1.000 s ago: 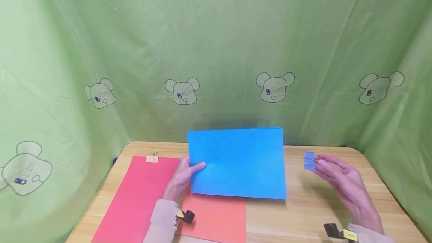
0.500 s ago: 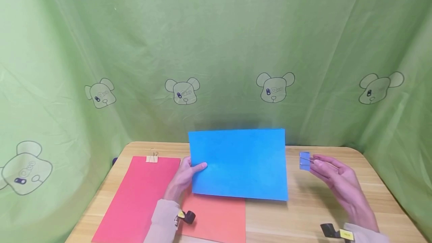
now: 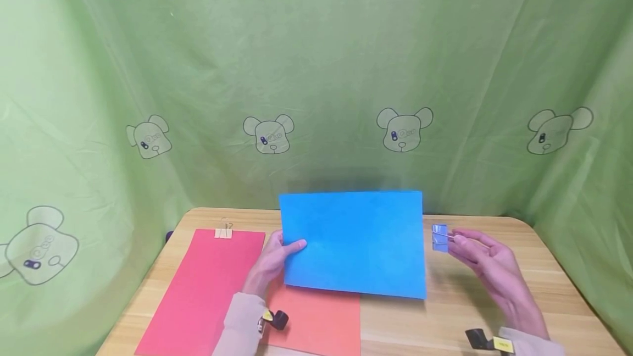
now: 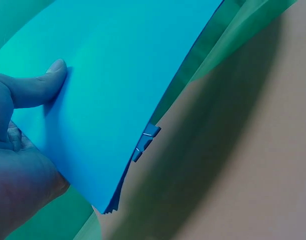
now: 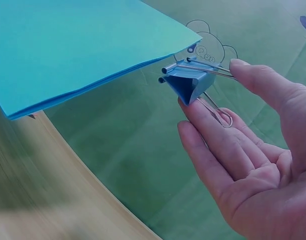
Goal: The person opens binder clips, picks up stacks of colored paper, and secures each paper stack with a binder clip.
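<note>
My left hand (image 3: 271, 257) grips the left edge of a stack of blue paper (image 3: 353, 243), thumb on the front face and the other fingers behind it. The stack is held up and tilted above the table, its sheets slightly fanned at one corner in the left wrist view. Off its right edge, my right hand (image 3: 494, 262) pinches a blue binder clip (image 5: 192, 80) by its wire handles, between thumb and fingers. The clip's mouth faces the paper, with a small gap between them in the head view. In the left wrist view, the binder clip (image 4: 147, 141) shows past the paper's edge.
Red paper (image 3: 203, 284) lies on the left of the wooden table (image 3: 559, 284), a pale binder clip (image 3: 223, 233) on its top edge. Orange paper (image 3: 316, 317) lies beside it, partly under the raised blue stack. A green curtain (image 3: 326, 70) surrounds the table.
My right hand has moved left with the binder clip, closer to the blue paper. The blue stack has shifted slightly right and down in my left hand.
</note>
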A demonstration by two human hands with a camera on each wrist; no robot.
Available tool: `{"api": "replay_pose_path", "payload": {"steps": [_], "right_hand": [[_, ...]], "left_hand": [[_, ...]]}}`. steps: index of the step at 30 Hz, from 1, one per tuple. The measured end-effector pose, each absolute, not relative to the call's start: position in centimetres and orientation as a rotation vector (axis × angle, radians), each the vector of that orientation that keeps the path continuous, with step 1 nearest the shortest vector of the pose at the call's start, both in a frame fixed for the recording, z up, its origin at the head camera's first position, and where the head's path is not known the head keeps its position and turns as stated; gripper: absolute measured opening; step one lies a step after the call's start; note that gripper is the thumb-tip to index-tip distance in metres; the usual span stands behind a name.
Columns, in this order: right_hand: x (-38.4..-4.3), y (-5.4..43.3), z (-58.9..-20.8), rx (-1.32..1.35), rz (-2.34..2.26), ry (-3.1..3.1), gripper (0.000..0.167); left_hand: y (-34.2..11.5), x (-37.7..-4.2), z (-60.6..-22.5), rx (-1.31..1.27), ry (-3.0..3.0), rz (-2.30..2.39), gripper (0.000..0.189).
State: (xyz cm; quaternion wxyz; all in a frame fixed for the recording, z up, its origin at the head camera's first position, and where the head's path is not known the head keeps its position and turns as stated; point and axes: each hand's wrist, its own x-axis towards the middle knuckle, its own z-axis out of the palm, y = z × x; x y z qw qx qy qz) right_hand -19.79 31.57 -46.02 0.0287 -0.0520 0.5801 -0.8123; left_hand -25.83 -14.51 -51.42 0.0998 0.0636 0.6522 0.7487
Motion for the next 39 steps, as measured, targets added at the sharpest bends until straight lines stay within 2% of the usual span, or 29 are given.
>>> {"api": "replay_pose_path", "payload": {"steps": [15,39], "right_hand": [[-19.9,31.1,-45.9,-0.111,-2.468,1.81,0.018],[-20.0,30.1,-46.3,-0.211,-2.326,1.992,0.02]], "left_hand": [[-14.3,-25.5,-51.2,0.203,1.909,2.198,0.038],[-13.9,-25.7,-51.7,0.23,1.882,2.206,0.043]]}}
